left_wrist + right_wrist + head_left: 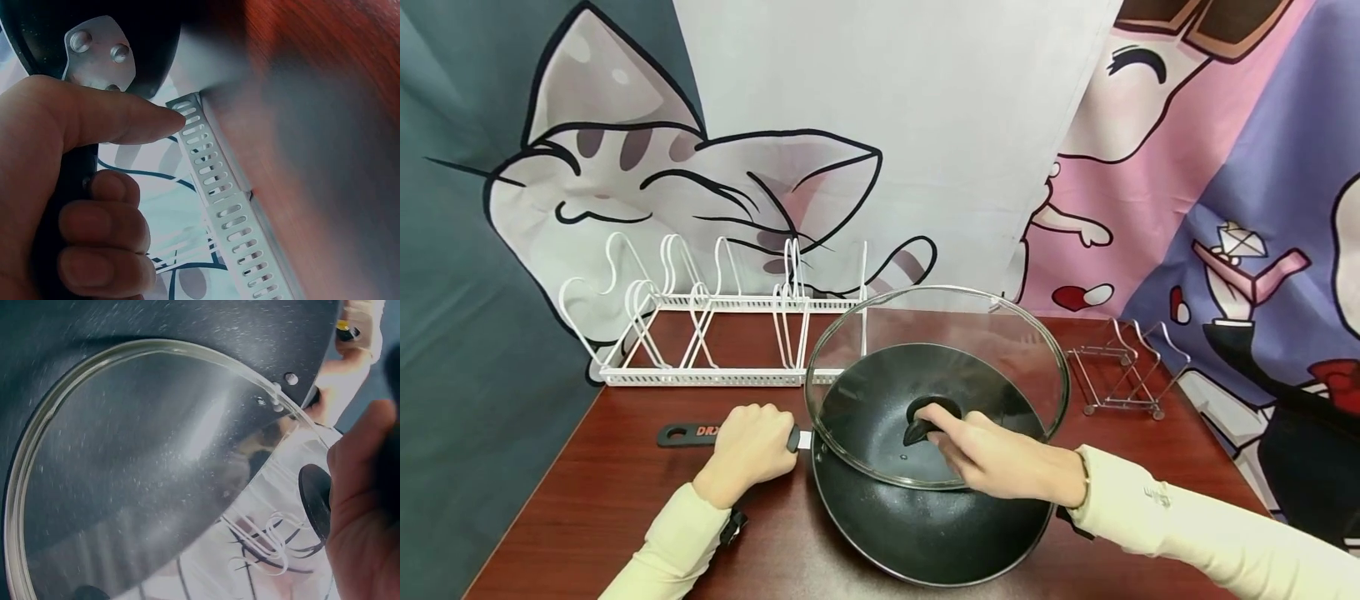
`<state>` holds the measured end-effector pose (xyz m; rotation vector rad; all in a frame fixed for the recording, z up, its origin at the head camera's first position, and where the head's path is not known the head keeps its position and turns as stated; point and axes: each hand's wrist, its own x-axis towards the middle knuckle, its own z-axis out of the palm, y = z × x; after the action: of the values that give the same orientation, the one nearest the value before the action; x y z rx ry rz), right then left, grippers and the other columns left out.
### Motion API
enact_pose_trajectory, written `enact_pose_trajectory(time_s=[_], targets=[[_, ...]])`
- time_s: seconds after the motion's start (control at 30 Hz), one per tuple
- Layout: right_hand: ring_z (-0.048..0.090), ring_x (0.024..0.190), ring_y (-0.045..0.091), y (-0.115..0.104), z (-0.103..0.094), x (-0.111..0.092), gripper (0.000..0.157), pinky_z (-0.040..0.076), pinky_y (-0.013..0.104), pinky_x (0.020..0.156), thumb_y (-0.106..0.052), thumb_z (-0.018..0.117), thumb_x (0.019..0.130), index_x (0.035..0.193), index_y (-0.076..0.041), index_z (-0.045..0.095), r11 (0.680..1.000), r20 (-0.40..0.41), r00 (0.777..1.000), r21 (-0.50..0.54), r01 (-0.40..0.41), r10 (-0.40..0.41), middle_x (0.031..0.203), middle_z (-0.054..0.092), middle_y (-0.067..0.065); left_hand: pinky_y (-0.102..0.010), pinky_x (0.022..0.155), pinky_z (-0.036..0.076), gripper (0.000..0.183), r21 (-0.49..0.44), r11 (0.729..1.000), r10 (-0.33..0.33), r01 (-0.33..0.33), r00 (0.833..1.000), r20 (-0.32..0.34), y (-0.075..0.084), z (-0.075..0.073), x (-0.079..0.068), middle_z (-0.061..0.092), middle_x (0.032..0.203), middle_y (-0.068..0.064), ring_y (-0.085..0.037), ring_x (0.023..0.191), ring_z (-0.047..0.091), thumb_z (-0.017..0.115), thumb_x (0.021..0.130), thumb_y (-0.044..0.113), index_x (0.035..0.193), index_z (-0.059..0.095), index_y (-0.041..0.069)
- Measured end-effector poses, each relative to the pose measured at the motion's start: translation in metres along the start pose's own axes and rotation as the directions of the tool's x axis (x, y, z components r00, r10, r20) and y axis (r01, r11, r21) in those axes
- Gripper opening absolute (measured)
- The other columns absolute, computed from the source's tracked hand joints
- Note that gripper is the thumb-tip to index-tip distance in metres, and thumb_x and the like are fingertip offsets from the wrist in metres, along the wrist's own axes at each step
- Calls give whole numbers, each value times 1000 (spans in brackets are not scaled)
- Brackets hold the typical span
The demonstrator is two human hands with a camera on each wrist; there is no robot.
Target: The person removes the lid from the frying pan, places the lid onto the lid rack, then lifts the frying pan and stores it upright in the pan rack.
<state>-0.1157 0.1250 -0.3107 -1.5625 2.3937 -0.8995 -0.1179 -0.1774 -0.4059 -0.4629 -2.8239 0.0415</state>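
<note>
A black wok (925, 542) stands on the table, its long dark handle (677, 435) pointing left. My left hand (748, 446) grips that handle; in the left wrist view its fingers (103, 228) curl round it below a riveted metal bracket (103, 53). Above the wok is a clear glass lid (940, 317) with a metal rim, lying over the far part of the pan and past its far edge. By its black knob (936, 407) my right hand (992, 454) holds the lid. The right wrist view shows the knob (315, 500) beside the hand (362, 512), whose grip is partly hidden.
A white wire rack (700, 379) with upright loops stands at the back left. At the back right is a smaller metal wire rack (1123, 404). Behind the reddish-brown table (595, 508) hangs a cloth with cartoon figures (925, 125).
</note>
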Motion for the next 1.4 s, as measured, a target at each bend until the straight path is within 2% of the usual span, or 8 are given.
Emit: enact_pose_trajectory(time_s=[0.13, 0.43, 0.73, 0.87, 1.0, 1.13, 1.4], targets=[[20, 35, -10, 7, 2, -4, 24, 22, 9, 33, -17, 32, 89, 113, -16, 35, 988, 54, 999, -154, 15, -7, 48, 28, -15, -34, 33, 24, 19, 4, 1000, -3, 3, 1000, -1, 0, -1, 1, 34, 42, 0, -20, 35, 34, 48, 58, 18, 43, 36, 20], [16, 34, -9, 4, -1, -9, 34, 20, 7, 31, -7, 38, 84, 116, -16, 32, 968, 118, 993, -244, 55, -27, 48, 27, -15, -33, 33, 24, 22, 5, 1000, -6, 6, 1000, 24, 1, 0, 1, 34, 41, 1, -19, 35, 34, 48, 60, 21, 42, 35, 21], [20, 38, -7, -5, -12, -13, 38, 22, 8, 34, -5, 42, 82, 117, -14, 32, 951, 183, 983, -299, 80, -25, 51, 27, -15, -32, 33, 25, 21, 0, 1000, -18, 18, 999, 48, 1, 0, 1, 33, 41, 2, -18, 35, 34, 48, 60, 21, 42, 36, 22], [21, 38, -7, -3, -16, -15, 31, 21, 8, 33, -14, 37, 87, 117, -15, 33, 939, 183, 982, -329, 98, -38, 50, 26, -15, -33, 33, 25, 22, 2, 1000, -21, 21, 998, 52, 1, 0, 1, 34, 41, 2, -18, 35, 35, 48, 60, 21, 42, 36, 21], [20, 39, -7, -2, -20, -16, 30, 19, 8, 33, -18, 34, 88, 118, -15, 32, 936, 209, 975, -322, 140, -74, 51, 25, -14, -33, 33, 26, 23, -4, 1000, -19, 19, 998, 62, 2, -1, 0, 34, 41, 2, -17, 36, 35, 49, 61, 22, 42, 36, 22], [23, 40, -6, -3, -22, -17, 38, 20, 8, 34, -9, 43, 83, 119, -15, 31, 936, 242, 966, -310, 166, -91, 54, 27, -15, -33, 34, 27, 22, -5, 1000, -15, 15, 999, 43, 2, -1, 0, 34, 41, 3, -18, 36, 37, 51, 60, 24, 44, 36, 23], [25, 39, -6, -9, -26, -12, 31, 21, 7, 33, -19, 33, 89, 119, -17, 31, 927, 220, 972, -340, 156, -83, 51, 27, -15, -33, 33, 26, 20, -16, 1000, -15, 15, 1000, -10, 1, 1, 1, 34, 40, 4, -18, 36, 38, 54, 56, 23, 47, 35, 24]])
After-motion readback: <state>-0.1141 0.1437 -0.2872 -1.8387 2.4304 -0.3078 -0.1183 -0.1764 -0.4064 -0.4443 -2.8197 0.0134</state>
